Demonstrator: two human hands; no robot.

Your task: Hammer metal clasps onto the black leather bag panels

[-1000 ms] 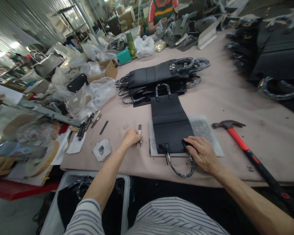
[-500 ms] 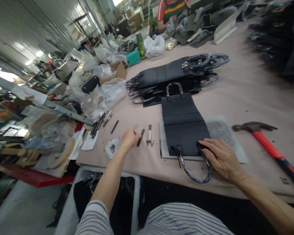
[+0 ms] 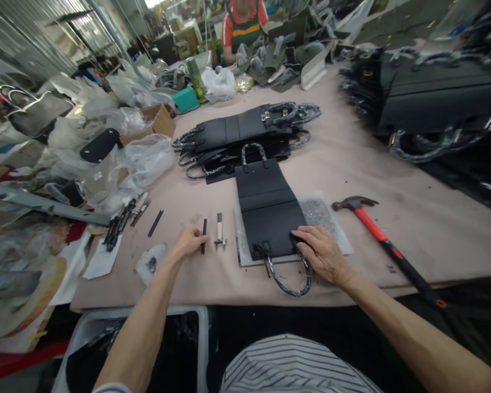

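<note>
My left hand pinches a thin dark strip between thumb and fingers, low over the table or touching it; I cannot tell which. Just right of it lies a small metal caliper. A black bag panel with plastic-wrapped handles at both ends lies across a pale board. My right hand grips the panel's near right corner, where the wrapped near handle joins it. That handle loops toward the table's front edge. Right of this hand rests a claw hammer with a red and black grip.
Stacked black bag panels lie behind, and a larger pile stands at right. Another dark strip, a small plastic bag and a bundle of dark strips lie left. A bin sits below the edge. A person works across the table.
The view has swung right, so the table's things sit further left. The strip in my left hand has turned from slanted to nearly parallel with the caliper. My right hand stays on the panel's corner.
</note>
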